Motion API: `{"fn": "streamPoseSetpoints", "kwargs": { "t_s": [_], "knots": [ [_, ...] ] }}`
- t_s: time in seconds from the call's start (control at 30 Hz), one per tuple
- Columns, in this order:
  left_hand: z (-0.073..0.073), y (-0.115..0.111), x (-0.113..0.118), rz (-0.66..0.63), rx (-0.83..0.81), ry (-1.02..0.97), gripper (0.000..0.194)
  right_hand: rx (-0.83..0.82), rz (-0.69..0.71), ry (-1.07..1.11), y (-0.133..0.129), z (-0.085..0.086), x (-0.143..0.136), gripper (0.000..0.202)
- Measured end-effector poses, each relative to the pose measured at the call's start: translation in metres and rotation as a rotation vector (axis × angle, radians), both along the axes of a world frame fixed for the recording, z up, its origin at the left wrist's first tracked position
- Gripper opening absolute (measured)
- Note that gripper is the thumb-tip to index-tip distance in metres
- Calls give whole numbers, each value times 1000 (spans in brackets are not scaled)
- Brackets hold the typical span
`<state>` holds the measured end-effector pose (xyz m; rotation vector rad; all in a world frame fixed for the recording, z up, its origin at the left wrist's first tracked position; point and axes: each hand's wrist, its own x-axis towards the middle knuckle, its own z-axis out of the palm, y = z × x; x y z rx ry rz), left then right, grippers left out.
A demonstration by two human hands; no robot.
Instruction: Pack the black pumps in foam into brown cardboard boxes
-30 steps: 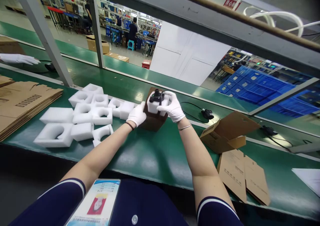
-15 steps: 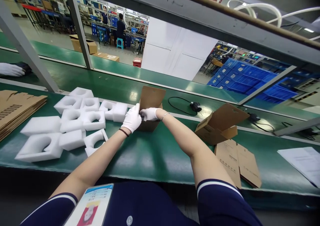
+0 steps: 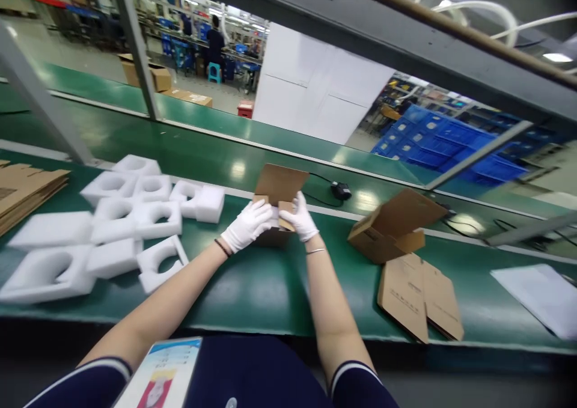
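A small brown cardboard box (image 3: 272, 238) stands in front of me, its lid (image 3: 282, 182) raised at the back. Between its two side flaps something white (image 3: 274, 217) shows inside; I cannot make out its kind. My left hand (image 3: 249, 225), in a white glove, lies over the left flap and front edge with fingers stretched out. At the right side, my gloved right hand (image 3: 303, 219) has its thumb on the right flap (image 3: 285, 214) and its fingers around the box's outer side. The lower insides are hidden.
White foam inserts (image 3: 115, 213) with round cut-outs lie to the left, beside flat cardboard (image 3: 27, 188). Rightward are another open box (image 3: 383, 231), folded cartons (image 3: 406, 294) and papers (image 3: 536, 294). A black adapter (image 3: 341, 190) with a cable lies behind. Metal posts (image 3: 135, 47) rise beyond the bench.
My hands were close together at the box's left part; now they are apart, one at each side. The right hand has moved right. Both side flaps now show folded inward.
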<state>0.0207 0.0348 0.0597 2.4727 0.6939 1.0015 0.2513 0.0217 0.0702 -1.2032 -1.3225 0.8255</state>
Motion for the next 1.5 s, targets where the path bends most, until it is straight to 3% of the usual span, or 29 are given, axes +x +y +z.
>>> {"fn": "streamPoseSetpoints", "kwargs": {
  "t_s": [0.07,0.1,0.17,0.23,0.3,0.37,0.47,0.6,0.73,0.87,1.03,1.2,1.3,1.37,1.5],
  "knots": [
    [-4,-8,0,-92,18,-28,34,127,-2,75,-1,-15,-12,67],
    [-8,-12,0,-46,-35,-138,39,163,-33,66,-1,-18,-15,52],
    [-18,-14,-3,173,-254,-412,58,198,-72,32,1,-20,-9,42],
    [-22,-12,-6,263,-418,-562,84,208,-4,5,-2,-19,4,43],
    [-15,-13,-9,345,-507,-512,100,210,156,-21,-11,-18,13,53],
    [-1,-16,-9,437,-495,-371,99,206,266,-114,-20,-17,14,68],
    [9,-18,-1,502,-389,-358,80,259,185,-293,-27,-16,4,76],
    [-17,-12,5,451,-204,-506,46,454,28,-404,-25,-25,-9,52],
    [-43,-7,-3,401,21,-490,36,610,-72,-409,-23,-48,-9,36],
    [-46,-5,-6,158,39,-538,32,670,-129,-358,-23,-61,-15,27],
    [-49,-2,5,223,-4,-689,22,651,-233,-343,-21,-61,-27,29],
    [-58,5,-5,179,120,-536,25,656,-298,-442,-20,-70,-26,39],
    [-59,8,-15,123,193,-421,37,716,-323,-543,-24,-63,-27,41],
    [-57,6,-16,161,144,-401,45,692,-312,-574,-26,-51,-32,36],
    [-55,-6,-5,157,-167,-541,49,605,-17,-666,-27,-30,-40,37]
  ]
}}
